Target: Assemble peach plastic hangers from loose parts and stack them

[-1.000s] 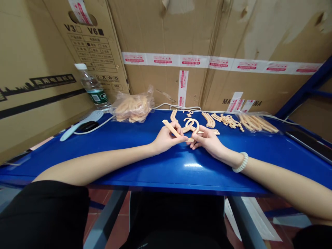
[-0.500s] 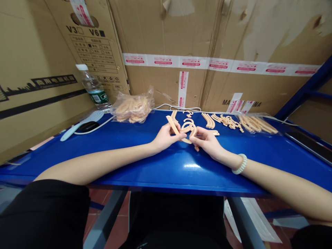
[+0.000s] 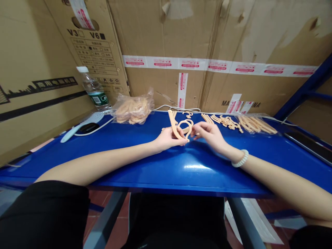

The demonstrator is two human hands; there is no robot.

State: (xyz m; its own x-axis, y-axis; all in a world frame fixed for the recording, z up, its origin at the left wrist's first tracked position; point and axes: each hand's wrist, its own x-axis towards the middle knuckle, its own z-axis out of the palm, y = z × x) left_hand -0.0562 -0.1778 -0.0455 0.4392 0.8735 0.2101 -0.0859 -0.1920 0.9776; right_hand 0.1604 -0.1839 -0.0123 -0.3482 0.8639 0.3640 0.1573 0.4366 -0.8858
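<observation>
My left hand [image 3: 169, 137] grips a beige plastic folding hanger [image 3: 173, 122], its curved arm standing up from my fingers. A rounded part [image 3: 190, 128] curves out at the hanger's right side. My right hand [image 3: 209, 135] is just to the right, off the hanger, fingers loosely bent and apart, slightly blurred; I see nothing in it. Behind the hands lie a loose hook [image 3: 187, 113], several curved hanger arms [image 3: 207, 118] and a pile of small hook pieces [image 3: 228, 122].
On the blue table [image 3: 145, 166] are a bag of beige parts [image 3: 133, 109] at back left and bagged long pieces [image 3: 256, 124] at right. A water bottle [image 3: 97, 91], light-blue brush [image 3: 83, 125], black mouse [image 3: 88, 128] and dark flat device [image 3: 308, 147] lie farther out. Cardboard [image 3: 160, 38] walls the back.
My right hand has let go of the hanger and drawn slightly back to the right. The hanger has turned more upright in my left hand.
</observation>
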